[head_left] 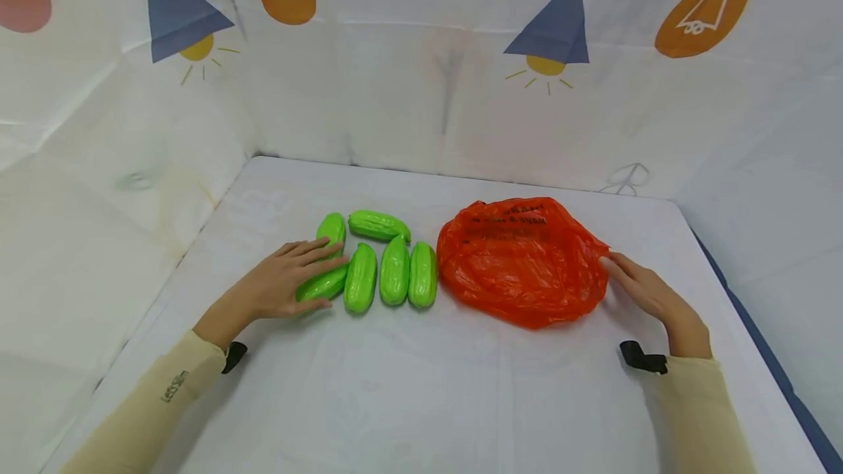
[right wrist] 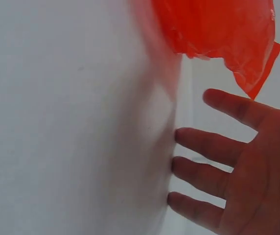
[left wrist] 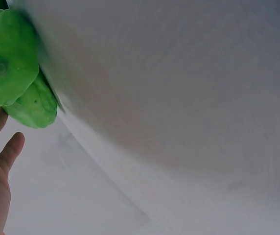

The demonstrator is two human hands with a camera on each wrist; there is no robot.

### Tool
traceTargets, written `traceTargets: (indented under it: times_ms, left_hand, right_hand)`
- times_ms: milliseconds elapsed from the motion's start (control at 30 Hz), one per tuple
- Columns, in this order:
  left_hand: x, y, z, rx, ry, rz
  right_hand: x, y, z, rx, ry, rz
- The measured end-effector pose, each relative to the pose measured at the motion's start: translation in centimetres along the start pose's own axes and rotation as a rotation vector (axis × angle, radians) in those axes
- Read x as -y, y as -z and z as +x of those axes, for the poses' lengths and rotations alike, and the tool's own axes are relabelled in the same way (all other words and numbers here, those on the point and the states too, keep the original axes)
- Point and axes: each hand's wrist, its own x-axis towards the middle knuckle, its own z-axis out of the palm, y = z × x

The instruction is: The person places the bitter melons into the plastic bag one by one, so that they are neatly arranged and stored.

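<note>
Several glossy, ridged green cucumbers lie in a loose group on the white table. My left hand point(head_left: 283, 284) reaches over the two leftmost ones, fingers straight and spread, partly hiding the cucumber point(head_left: 323, 284) beneath. In the left wrist view, a fingertip meets the underside of a cucumber point(left wrist: 9, 61), and the thumb stands apart. A crumpled red plastic bag point(head_left: 520, 269) with dark print lies right of the group. Beside the bag's right edge is my right hand point(head_left: 648, 295). Its fingers are extended and spread in the right wrist view, just below the bag's corner point(right wrist: 255, 81).
The white table point(head_left: 421, 393) is backed by a white curtain point(head_left: 395, 108) printed with lamps and bulbs, which also hangs at the left and right. The rightmost cucumber point(head_left: 423, 275) lies close against the bag's left side. Dark straps point(head_left: 642, 358) are at both wrists.
</note>
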Motion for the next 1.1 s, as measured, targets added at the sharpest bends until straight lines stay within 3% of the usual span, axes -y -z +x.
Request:
traceTargets:
  times_ms: [133,433,733,1100]
  left_hand:
    - [-0.2,0.2,0.0,0.019,-0.007,-0.023]
    - [-0.3,0.6,-0.3,0.139,0.044,-0.116]
    - [-0.6,0.6,-0.6,0.118,0.007,-0.141]
    - [-1.1,1.4,-0.4,0.304,0.121,-0.186]
  right_hand:
    - [0.2,0.2,0.2,0.013,-0.022,0.004]
    - [0.6,0.0,0.4,0.027,-0.049,-0.01]
    - [0.7,-0.1,0.2,0.028,-0.044,-0.018]
    - [0.6,0.0,0.3,0.03,-0.051,0.013]
